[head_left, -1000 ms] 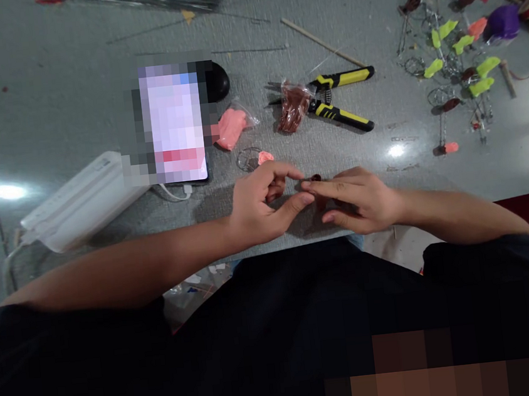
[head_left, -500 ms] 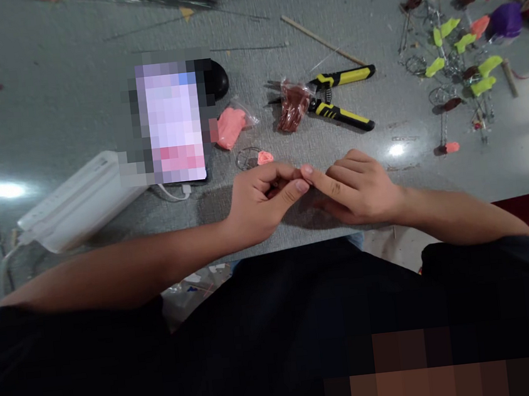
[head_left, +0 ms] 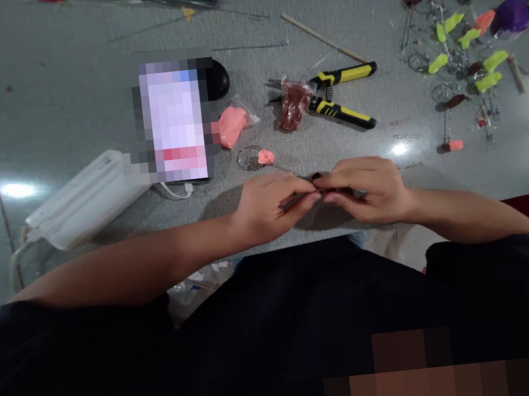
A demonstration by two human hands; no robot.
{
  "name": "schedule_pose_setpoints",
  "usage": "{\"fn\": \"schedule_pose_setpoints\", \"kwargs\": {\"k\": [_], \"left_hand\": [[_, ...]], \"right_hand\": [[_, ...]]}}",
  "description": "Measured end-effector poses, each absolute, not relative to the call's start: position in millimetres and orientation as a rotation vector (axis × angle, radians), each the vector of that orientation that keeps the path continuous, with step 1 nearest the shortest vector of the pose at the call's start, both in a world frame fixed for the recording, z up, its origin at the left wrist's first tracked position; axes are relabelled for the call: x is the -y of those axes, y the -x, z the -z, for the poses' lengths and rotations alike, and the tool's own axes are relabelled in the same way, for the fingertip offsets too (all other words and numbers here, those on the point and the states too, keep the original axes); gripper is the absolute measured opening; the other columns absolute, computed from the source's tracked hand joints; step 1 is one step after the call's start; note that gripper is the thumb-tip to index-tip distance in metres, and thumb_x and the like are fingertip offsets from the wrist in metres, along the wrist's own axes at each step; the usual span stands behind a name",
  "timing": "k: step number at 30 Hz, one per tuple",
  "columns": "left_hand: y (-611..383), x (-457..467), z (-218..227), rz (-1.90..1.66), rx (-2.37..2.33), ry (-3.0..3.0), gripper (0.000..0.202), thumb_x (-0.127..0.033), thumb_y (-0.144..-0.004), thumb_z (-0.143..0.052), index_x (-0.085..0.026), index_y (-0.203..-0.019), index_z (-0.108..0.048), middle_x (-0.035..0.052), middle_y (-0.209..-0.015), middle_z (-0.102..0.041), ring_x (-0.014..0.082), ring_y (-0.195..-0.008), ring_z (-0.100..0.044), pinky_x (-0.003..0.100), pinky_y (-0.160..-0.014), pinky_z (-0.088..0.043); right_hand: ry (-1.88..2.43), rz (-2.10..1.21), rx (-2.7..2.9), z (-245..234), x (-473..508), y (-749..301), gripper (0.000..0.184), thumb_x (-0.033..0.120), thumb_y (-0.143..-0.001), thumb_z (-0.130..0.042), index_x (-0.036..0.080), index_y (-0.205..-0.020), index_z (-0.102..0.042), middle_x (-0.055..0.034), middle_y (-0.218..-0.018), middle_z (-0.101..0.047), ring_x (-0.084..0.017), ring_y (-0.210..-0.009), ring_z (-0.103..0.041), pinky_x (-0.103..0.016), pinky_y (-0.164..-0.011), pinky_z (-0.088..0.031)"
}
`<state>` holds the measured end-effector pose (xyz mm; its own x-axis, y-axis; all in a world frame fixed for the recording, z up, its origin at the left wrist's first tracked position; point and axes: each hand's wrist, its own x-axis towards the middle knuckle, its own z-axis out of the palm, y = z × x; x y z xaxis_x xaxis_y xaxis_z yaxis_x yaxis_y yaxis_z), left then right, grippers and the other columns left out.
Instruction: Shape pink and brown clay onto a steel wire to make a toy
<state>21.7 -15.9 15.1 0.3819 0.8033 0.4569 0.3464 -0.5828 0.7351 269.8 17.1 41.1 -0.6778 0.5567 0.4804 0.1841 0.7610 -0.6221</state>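
Observation:
My left hand [head_left: 272, 206] and my right hand [head_left: 365, 188] meet fingertip to fingertip just above the grey table's near edge. Both are closed in a pinch on a small dark brown piece [head_left: 316, 177] fixed to a thin wire [head_left: 285, 169]. The wire runs up and left to a wire loop with a pink bit [head_left: 265, 156] lying on the table. Most of the dark piece is hidden by my fingers.
A phone [head_left: 176, 122] and a white power bank [head_left: 80, 201] lie at the left. Behind my hands are a pink bag [head_left: 232, 124], a bag of brown pieces [head_left: 293, 105] and yellow-handled pliers [head_left: 341, 92]. Several wire pieces with green and pink tips [head_left: 460, 58] crowd the far right.
My hands have closed together: the right index finger, stretched out before, is now curled into a pinch. The dark piece and its wire show between my fingertips again.

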Motion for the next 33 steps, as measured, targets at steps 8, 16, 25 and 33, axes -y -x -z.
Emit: {"fn": "schedule_pose_setpoints", "kwargs": {"k": [8, 16, 25, 33], "left_hand": [[-22.0, 13.0, -9.7, -1.142, -1.021, -2.241, 0.026, -0.038, -0.112, -0.065, -0.025, -0.093, -0.077, -0.0032, -0.063, -0.067, 0.0125, -0.057, -0.062, 0.028, -0.058, -0.044], [-23.2, 14.5, -17.3, -1.229, -1.048, -2.302, 0.029, -0.039, -0.115, -0.066, -0.021, -0.096, -0.078, -0.005, -0.062, -0.068, 0.0094, -0.056, -0.065, 0.024, -0.057, -0.046], [-23.3, 16.6, -10.4, -1.159, -1.13, -2.227, 0.032, -0.047, -0.114, -0.066, -0.02, -0.107, -0.082, -0.0027, -0.068, -0.074, 0.0098, -0.056, -0.064, 0.024, -0.06, -0.051], [-25.1, 17.8, -15.1, -1.191, -1.101, -2.293, 0.017, -0.031, -0.111, -0.07, -0.021, -0.105, -0.083, -0.0031, -0.068, -0.072, 0.0107, -0.059, -0.066, 0.025, -0.06, -0.049]], "right_hand": [[0.586, -0.938, 2.182, -42.3, -11.9, -270.3, 0.02, 0.022, -0.107, -0.076, 0.02, -0.126, -0.082, 0.0005, -0.089, -0.084, -0.009, -0.069, -0.074, -0.02, -0.065, -0.059], [0.751, -0.858, 2.169, -43.8, -11.2, -269.0, 0.008, 0.023, -0.106, -0.079, 0.021, -0.113, -0.083, 0.0012, -0.087, -0.084, -0.009, -0.065, -0.072, -0.022, -0.064, -0.057], [0.649, -0.801, 2.261, -41.7, -13.1, -269.5, 0.008, 0.028, -0.108, -0.074, 0.022, -0.113, -0.076, 0.0038, -0.082, -0.078, -0.009, -0.063, -0.066, -0.023, -0.063, -0.053], [0.699, -0.642, 2.253, -38.8, -12.1, -267.6, 0.004, 0.022, -0.108, -0.073, 0.022, -0.109, -0.077, 0.0037, -0.081, -0.081, -0.01, -0.067, -0.073, -0.023, -0.066, -0.057]]}}
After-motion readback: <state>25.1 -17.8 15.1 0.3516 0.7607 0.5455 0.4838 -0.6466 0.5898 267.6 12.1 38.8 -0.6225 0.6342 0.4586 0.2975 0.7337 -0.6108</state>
